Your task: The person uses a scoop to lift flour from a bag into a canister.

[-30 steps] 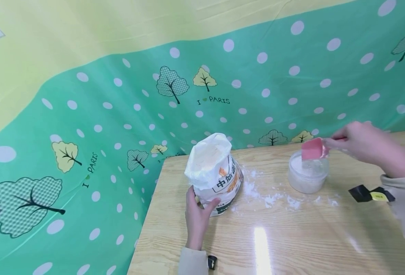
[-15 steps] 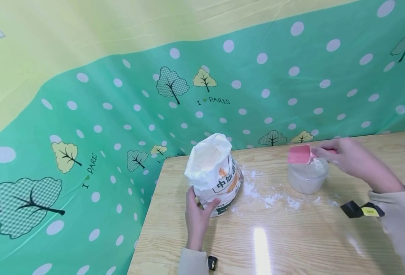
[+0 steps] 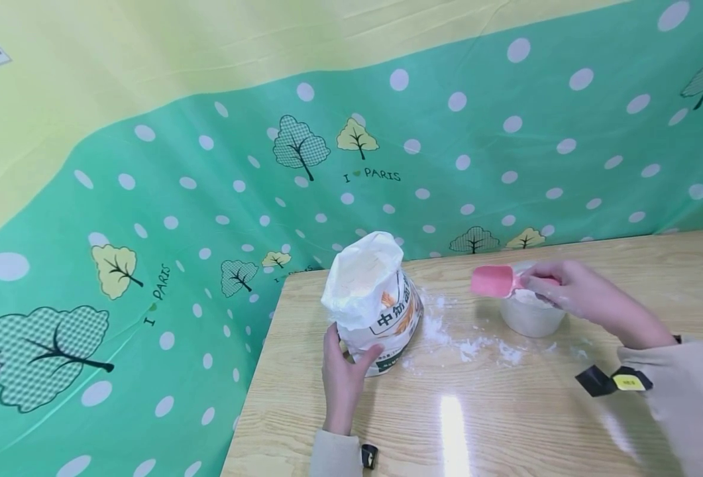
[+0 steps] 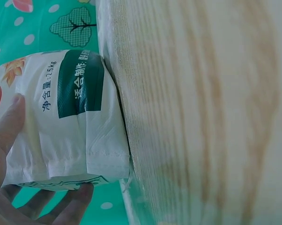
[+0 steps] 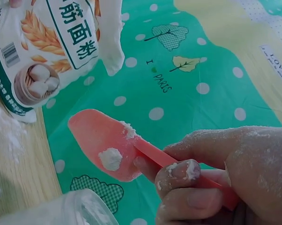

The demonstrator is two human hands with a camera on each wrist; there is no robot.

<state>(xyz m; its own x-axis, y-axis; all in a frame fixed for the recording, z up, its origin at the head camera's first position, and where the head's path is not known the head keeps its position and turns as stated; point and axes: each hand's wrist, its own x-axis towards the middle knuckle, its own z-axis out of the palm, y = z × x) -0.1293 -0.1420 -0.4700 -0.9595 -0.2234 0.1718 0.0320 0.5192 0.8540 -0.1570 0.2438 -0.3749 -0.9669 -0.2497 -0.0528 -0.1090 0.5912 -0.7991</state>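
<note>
A white bag of flour [image 3: 394,324] stands at the left of the table with its top open. My left hand [image 3: 344,377] grips it low down, thumb on the printed front and fingers round the other side; the left wrist view shows the thumb [image 4: 11,124] against the bag. My right hand [image 3: 590,301] holds a pink scoop [image 3: 491,281] by its handle. The scoop's bowl is left of a clear round tub [image 3: 531,321] containing white flour. A small clump of flour [image 5: 110,159] clings inside the bowl, and flour dusts my right fingers and thumb.
Spilled flour [image 3: 470,348] streaks the wooden table [image 3: 399,424] between bag and tub. Behind the table and along its left side hangs a green and yellow patterned cloth [image 3: 256,192]. A black strap with a yellow tag [image 3: 628,382] sits at my right sleeve.
The scoop, in my right hand, has moved left from over the tub to beside it, in the direction of the bag. My left hand and the flour bag have stayed in place.
</note>
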